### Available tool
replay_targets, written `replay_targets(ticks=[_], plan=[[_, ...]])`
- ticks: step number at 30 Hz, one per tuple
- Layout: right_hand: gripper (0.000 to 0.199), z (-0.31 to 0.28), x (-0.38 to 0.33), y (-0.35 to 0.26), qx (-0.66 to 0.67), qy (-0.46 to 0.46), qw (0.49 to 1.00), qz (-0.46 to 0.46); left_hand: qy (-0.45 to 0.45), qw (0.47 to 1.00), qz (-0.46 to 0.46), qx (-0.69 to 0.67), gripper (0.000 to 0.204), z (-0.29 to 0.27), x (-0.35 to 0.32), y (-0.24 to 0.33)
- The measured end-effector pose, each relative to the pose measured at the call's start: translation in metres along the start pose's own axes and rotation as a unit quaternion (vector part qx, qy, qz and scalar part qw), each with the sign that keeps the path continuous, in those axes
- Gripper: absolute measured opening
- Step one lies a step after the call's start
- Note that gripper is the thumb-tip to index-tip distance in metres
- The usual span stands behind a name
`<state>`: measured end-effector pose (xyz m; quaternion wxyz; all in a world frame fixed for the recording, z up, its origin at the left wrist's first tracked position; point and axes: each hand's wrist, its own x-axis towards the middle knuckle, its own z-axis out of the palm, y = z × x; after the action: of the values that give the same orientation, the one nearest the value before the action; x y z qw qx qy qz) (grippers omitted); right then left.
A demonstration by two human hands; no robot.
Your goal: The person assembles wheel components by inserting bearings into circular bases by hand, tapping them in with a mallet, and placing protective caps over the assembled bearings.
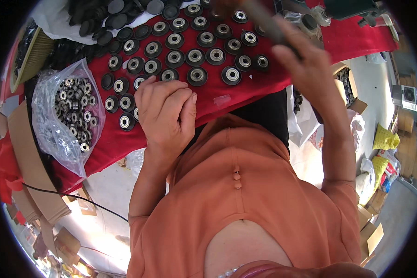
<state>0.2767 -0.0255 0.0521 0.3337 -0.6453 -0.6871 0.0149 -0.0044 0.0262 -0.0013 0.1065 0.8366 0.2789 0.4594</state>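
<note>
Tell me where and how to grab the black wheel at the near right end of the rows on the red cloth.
Pinch the wheel across its black outer rim, coming straight down from above. It lies flat on the red cloth, metal bearing up, so only the rim offers grip. The near and right sides are free; another wheel sits just left.

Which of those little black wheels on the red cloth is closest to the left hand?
The wheel at the near end of the rows, just beside the left hand's knuckles. The others lie farther up the red cloth.
</note>
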Motion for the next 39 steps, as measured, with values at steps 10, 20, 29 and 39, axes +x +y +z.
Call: replay_targets(ticks=[10,20,29,39], plan=[[0.053,-0.012,0.036,0.000,0.022,-0.084,0.982,0.167,0.012,1.000,-0.014,0.008,0.014,-0.001,-0.003,0.000],[0.048,-0.006,0.050,-0.023,0.016,-0.024,0.998,0.052,0.016,1.000,-0.019,0.005,0.015,-0.001,-0.003,0.000],[0.050,0.004,0.047,-0.019,0.036,-0.070,0.996,0.036,0.023,1.000,-0.016,-0.007,0.015,0.001,-0.002,-0.001],[0.053,0.016,0.034,-0.033,-0.003,-0.155,0.988,0.020,0.018,1.000,-0.019,0.001,0.014,-0.001,0.001,0.001]])
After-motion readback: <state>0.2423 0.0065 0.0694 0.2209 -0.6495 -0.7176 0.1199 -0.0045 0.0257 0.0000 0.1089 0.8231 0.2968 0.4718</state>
